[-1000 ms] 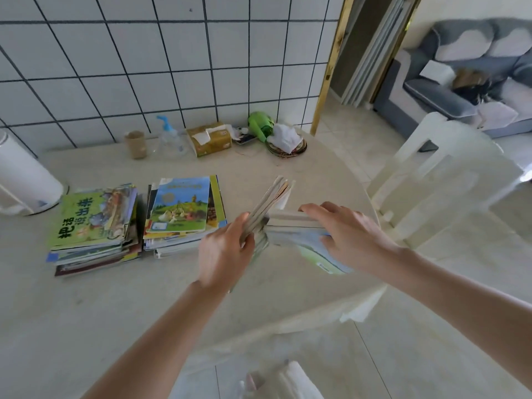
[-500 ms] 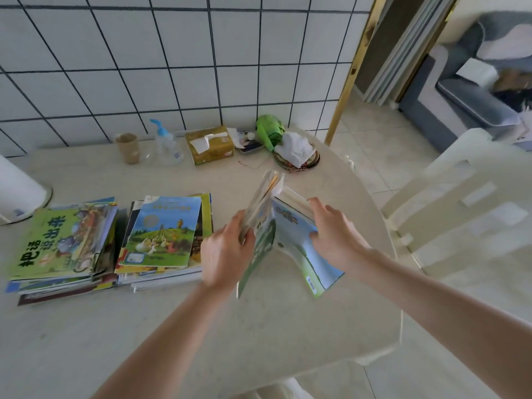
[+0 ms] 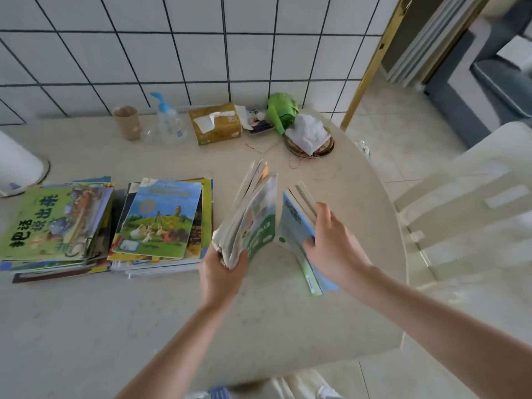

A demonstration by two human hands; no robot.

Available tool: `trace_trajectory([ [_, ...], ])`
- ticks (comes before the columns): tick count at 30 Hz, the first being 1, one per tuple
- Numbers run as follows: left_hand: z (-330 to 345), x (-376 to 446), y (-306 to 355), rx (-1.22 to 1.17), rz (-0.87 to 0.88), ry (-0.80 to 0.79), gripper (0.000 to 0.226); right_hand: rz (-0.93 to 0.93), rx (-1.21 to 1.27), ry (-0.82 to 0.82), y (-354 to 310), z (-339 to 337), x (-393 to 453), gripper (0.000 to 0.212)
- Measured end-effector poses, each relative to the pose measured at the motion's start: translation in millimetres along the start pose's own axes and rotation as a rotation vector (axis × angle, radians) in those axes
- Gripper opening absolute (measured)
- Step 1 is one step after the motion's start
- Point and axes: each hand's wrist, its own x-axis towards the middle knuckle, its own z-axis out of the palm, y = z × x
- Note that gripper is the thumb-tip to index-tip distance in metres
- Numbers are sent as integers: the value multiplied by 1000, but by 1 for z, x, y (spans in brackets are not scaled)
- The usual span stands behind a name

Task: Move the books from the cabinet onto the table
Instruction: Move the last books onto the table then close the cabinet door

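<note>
Two stacks of picture books lie on the beige table (image 3: 115, 326): a left stack (image 3: 54, 226) with a green cover on top and a middle stack (image 3: 161, 223) with a blue and green cover. My left hand (image 3: 221, 272) grips the lower end of a tilted bundle of thin books (image 3: 250, 217), a green one outermost. My right hand (image 3: 334, 249) holds a second bundle with a light blue cover (image 3: 296, 234), leaning on edge just right of the first. Both bundles stand over the table's middle right.
Along the tiled wall stand a paper cup (image 3: 126, 122), a pump bottle (image 3: 168, 122), a tissue box (image 3: 216, 123), a green toy (image 3: 280, 112) and a cloth on a basket (image 3: 309, 136). A white kettle (image 3: 15, 165) sits far left. A white chair (image 3: 472, 203) stands right.
The one bundle held in both hands has been split in two; the halves have tilted upright and parted. The view has shifted closer over the table.
</note>
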Motion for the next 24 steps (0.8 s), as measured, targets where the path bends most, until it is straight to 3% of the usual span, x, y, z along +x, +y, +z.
trace_trajectory([
  [5,8,5,-11,-71,-11,-13,40,19,-86,-53,-5,8,0,59],
  [9,8,13,-3,-218,-77,75,23,14,-126,-70,-7,7,2,65],
  [17,0,38,23,-372,-204,19,14,158,-24,-55,11,-14,9,39],
  [24,9,94,42,-517,-447,-123,26,239,-6,-2,27,-36,14,37],
])
